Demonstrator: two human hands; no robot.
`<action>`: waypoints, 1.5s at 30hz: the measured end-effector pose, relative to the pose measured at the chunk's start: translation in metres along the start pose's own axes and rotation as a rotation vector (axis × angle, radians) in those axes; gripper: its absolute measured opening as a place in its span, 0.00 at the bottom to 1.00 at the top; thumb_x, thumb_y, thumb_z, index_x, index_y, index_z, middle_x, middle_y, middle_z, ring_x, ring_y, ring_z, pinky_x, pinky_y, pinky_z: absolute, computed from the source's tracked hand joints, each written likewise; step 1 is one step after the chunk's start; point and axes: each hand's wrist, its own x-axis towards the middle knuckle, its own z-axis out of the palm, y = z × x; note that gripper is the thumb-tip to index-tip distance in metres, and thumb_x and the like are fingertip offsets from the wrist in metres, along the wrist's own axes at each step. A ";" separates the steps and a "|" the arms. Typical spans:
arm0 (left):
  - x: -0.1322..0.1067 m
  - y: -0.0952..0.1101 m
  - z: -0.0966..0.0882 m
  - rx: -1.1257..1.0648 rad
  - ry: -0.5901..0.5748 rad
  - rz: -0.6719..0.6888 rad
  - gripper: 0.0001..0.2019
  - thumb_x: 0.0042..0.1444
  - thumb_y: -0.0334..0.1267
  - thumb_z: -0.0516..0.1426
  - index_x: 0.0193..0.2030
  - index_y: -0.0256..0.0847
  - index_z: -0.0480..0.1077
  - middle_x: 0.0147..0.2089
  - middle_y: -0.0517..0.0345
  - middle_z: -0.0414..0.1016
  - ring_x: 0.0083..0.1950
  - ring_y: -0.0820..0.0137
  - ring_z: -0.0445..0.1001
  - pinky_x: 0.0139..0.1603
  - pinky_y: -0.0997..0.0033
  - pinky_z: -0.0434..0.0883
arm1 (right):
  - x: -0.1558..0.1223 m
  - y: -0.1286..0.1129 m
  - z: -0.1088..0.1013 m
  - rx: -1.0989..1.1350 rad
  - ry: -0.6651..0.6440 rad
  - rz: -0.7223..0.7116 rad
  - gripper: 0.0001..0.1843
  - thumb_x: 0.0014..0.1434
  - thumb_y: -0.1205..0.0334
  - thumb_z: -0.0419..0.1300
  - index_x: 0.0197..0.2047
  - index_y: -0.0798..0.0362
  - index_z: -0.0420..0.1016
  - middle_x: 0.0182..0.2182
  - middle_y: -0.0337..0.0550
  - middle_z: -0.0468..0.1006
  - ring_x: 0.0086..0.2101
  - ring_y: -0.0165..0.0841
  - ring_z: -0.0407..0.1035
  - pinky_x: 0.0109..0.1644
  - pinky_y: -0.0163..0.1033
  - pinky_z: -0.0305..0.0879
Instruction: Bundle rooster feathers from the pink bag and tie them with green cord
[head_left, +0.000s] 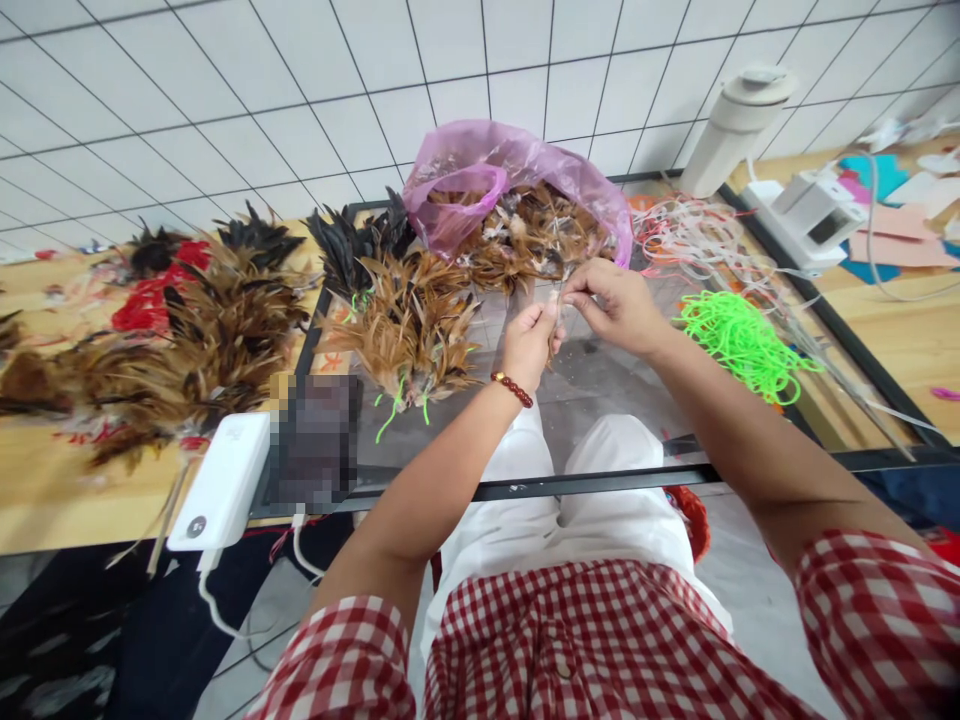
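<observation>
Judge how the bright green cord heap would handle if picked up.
The green cord heap looks floppy, since its strands curl loosely. It would probably trail or snag, as loops cross one another. Thin strands suggest it is light.

No text, brand or number is legible. The white rectangular plastic power bank bears a small dark round display at its lower end, its characters too small to read, and a faint grey mark near its upper end. The black flat-sided front rail carries small pale marks, likewise unreadable.
</observation>
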 end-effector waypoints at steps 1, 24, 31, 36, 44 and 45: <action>0.000 -0.001 -0.001 0.004 -0.012 0.008 0.15 0.65 0.45 0.59 0.31 0.38 0.67 0.21 0.68 0.63 0.19 0.83 0.58 0.22 0.83 0.56 | 0.000 0.001 0.001 0.003 0.008 0.005 0.11 0.62 0.51 0.61 0.33 0.48 0.75 0.35 0.47 0.78 0.39 0.41 0.72 0.48 0.48 0.68; -0.001 0.009 0.001 -0.153 -0.228 -0.136 0.13 0.58 0.45 0.66 0.33 0.36 0.72 0.28 0.59 0.76 0.29 0.76 0.75 0.37 0.74 0.73 | 0.000 -0.005 0.008 0.734 -0.052 0.423 0.29 0.42 0.34 0.74 0.27 0.51 0.73 0.15 0.32 0.69 0.15 0.27 0.62 0.19 0.36 0.63; -0.003 0.008 0.002 -0.073 -0.156 -0.105 0.15 0.58 0.44 0.65 0.28 0.37 0.69 0.19 0.69 0.62 0.22 0.81 0.64 0.30 0.79 0.67 | 0.003 0.005 0.015 0.552 0.111 0.416 0.30 0.49 0.28 0.67 0.29 0.49 0.70 0.22 0.38 0.72 0.25 0.33 0.69 0.29 0.40 0.67; 0.004 0.001 -0.006 0.083 -0.103 0.039 0.12 0.55 0.42 0.67 0.27 0.38 0.73 0.21 0.66 0.67 0.27 0.78 0.67 0.35 0.78 0.69 | 0.007 0.056 -0.023 0.227 0.370 0.415 0.32 0.59 0.24 0.51 0.38 0.45 0.73 0.27 0.43 0.72 0.33 0.39 0.69 0.34 0.44 0.64; 0.006 0.016 -0.013 0.139 0.184 0.378 0.15 0.49 0.42 0.70 0.44 0.45 0.78 0.57 0.51 0.77 0.65 0.63 0.71 0.57 0.68 0.72 | 0.004 0.029 -0.008 0.268 0.271 0.265 0.29 0.58 0.28 0.58 0.32 0.47 0.75 0.29 0.43 0.72 0.38 0.39 0.69 0.43 0.46 0.65; 0.006 0.018 -0.013 0.122 0.157 0.364 0.14 0.52 0.44 0.68 0.45 0.46 0.78 0.56 0.51 0.78 0.64 0.63 0.71 0.57 0.67 0.72 | 0.004 0.019 -0.001 0.315 0.205 0.221 0.28 0.56 0.29 0.62 0.30 0.47 0.75 0.30 0.43 0.72 0.37 0.38 0.69 0.44 0.46 0.66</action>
